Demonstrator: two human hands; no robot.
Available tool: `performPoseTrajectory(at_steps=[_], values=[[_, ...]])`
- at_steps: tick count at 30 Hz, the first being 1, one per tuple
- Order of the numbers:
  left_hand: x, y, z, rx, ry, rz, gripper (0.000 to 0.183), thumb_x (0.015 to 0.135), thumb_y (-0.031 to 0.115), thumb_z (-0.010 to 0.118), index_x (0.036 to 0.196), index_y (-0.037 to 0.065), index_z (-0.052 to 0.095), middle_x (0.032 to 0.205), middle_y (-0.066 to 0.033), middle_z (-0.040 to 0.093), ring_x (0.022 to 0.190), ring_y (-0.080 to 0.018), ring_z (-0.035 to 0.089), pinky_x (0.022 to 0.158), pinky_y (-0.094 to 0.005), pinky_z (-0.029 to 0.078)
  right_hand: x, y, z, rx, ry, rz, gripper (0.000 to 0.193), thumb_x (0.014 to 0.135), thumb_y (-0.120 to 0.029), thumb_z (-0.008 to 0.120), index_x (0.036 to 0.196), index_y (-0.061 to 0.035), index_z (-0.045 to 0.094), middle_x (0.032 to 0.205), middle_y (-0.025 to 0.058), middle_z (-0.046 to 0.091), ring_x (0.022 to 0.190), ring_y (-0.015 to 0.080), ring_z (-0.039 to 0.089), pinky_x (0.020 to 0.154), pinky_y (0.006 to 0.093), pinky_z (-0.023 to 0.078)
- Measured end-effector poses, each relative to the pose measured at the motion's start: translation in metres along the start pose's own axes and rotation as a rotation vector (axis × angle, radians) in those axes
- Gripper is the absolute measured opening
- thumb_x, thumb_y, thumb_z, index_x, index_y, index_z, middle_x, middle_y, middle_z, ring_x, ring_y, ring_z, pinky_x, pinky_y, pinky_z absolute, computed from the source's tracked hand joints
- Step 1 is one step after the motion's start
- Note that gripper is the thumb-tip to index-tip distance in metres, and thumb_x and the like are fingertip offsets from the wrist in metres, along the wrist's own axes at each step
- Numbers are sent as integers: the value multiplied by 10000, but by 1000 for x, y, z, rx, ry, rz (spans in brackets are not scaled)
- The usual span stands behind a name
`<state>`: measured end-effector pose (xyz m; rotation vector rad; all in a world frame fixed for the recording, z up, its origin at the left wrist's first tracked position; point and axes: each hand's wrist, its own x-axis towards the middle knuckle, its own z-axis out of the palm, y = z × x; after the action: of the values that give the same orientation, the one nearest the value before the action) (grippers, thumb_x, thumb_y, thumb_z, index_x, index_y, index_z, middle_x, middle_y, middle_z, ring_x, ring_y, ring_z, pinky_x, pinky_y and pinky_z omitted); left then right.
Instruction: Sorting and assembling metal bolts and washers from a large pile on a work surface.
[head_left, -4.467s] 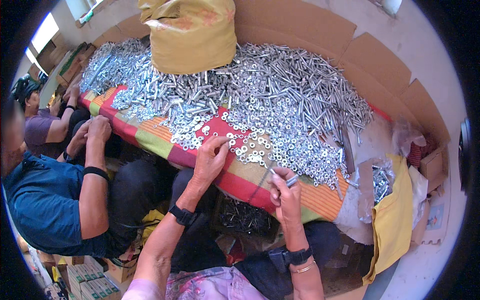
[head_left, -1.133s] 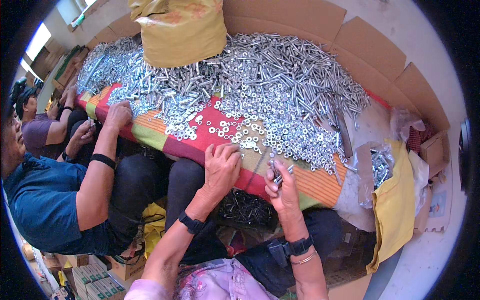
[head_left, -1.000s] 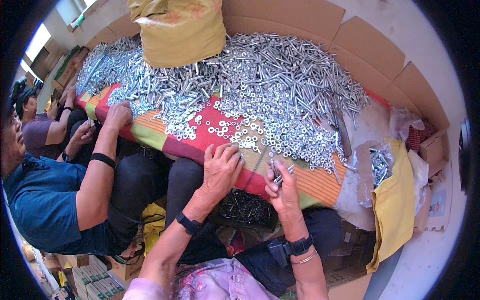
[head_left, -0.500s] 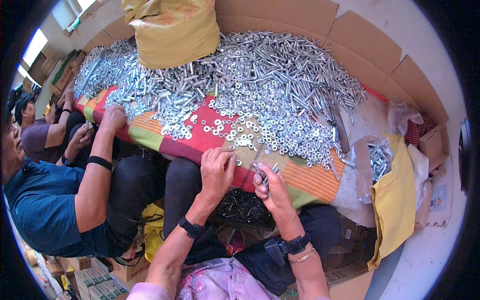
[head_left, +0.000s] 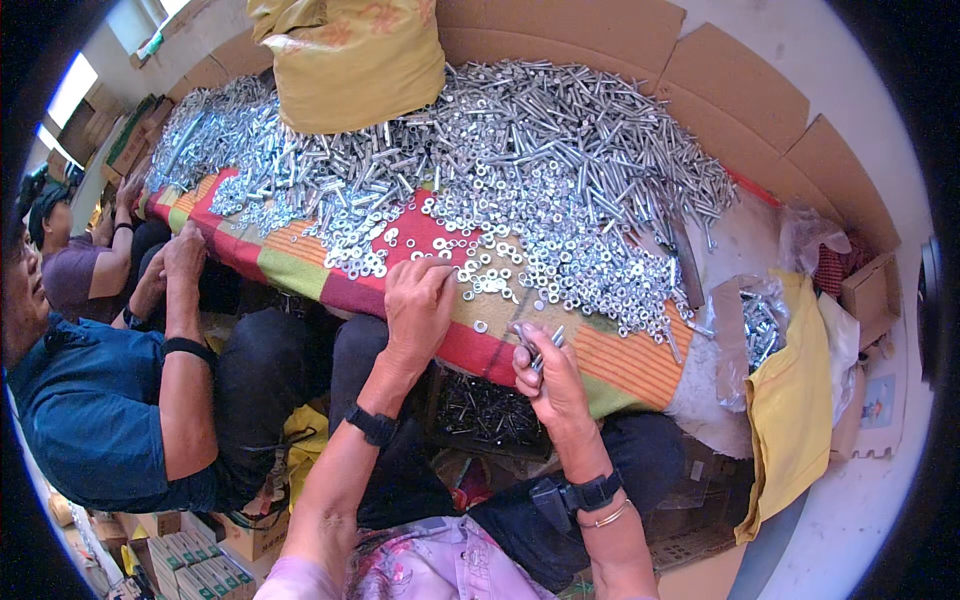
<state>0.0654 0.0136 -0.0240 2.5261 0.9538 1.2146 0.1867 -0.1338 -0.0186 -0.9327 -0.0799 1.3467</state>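
My right hand (head_left: 550,385) is closed around a few slim silver metal bolts (head_left: 546,350), held just above the table's near edge. My left hand (head_left: 418,310) bends over the blanket, thumb and fingers drawn together at the near edge of the loose washers (head_left: 437,245); whatever is between the fingertips is hidden. One washer (head_left: 481,326) lies alone between my two hands. Beyond them spreads a heap of silver nuts (head_left: 580,270), with a large pile of metal rods and sleeves (head_left: 600,130) behind it.
A patchwork blanket (head_left: 360,295) covers the table. A yellow sack (head_left: 355,70) stands on the pile, backed by cardboard (head_left: 735,85). At right are an open carton of bolts (head_left: 762,325) and yellow cloth (head_left: 795,400). A black crate (head_left: 485,410) sits below; co-workers (head_left: 95,400) sit left.
My left hand has moved left and slightly farther away, toward the washers. My right hand keeps its hold on the bolts. The nearest co-worker's hand has drawn back to the left.
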Motion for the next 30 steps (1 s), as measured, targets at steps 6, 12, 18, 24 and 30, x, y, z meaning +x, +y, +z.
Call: performPoseTrajectory(at_steps=[6, 12, 18, 24, 30], values=[[0, -6, 10, 209, -175, 136, 116, 752, 159, 617, 825, 70, 638, 893, -27, 604, 874, -195, 552, 855, -368, 358, -1, 1, 5, -53, 35, -11, 128, 847, -206, 585, 888, -89, 553, 598, -20, 498, 396, 25, 375, 315, 158, 242], [3, -4, 13, 317, -218, 187, 130, 751, 181, 616, 824, 74, 625, 889, -25, 591, 867, -185, 547, 874, -384, 338, 0, 1, 6, -69, 36, -19, 134, 842, -208, 589, 896, -90, 555, 605, -22, 496, 397, 25, 373, 318, 157, 245], [12, -4, 11, 143, -212, 31, 65, 763, 112, 587, 781, 52, 604, 810, -53, 599, 805, -221, 565, 801, -372, 385, 1, 1, 6, -47, 22, -7, 143, 842, -205, 587, 909, -84, 555, 605, -19, 494, 403, 27, 373, 320, 158, 248], [-1, 38, -14, -186, -129, 15, 37, 763, 49, 586, 793, 28, 595, 863, -84, 620, 837, -241, 578, 835, -380, 395, 1, -4, 7, 6, 7, 54, 126, 846, -204, 585, 869, -82, 562, 598, -22, 491, 401, 33, 380, 320, 160, 255], [-27, 57, -19, -160, -185, 131, 101, 750, 53, 614, 849, 32, 604, 916, -77, 614, 882, -229, 579, 881, -409, 381, 1, 1, 9, -24, -38, 54, 116, 865, -210, 564, 821, -103, 554, 584, -28, 496, 392, 31, 397, 313, 153, 268]])
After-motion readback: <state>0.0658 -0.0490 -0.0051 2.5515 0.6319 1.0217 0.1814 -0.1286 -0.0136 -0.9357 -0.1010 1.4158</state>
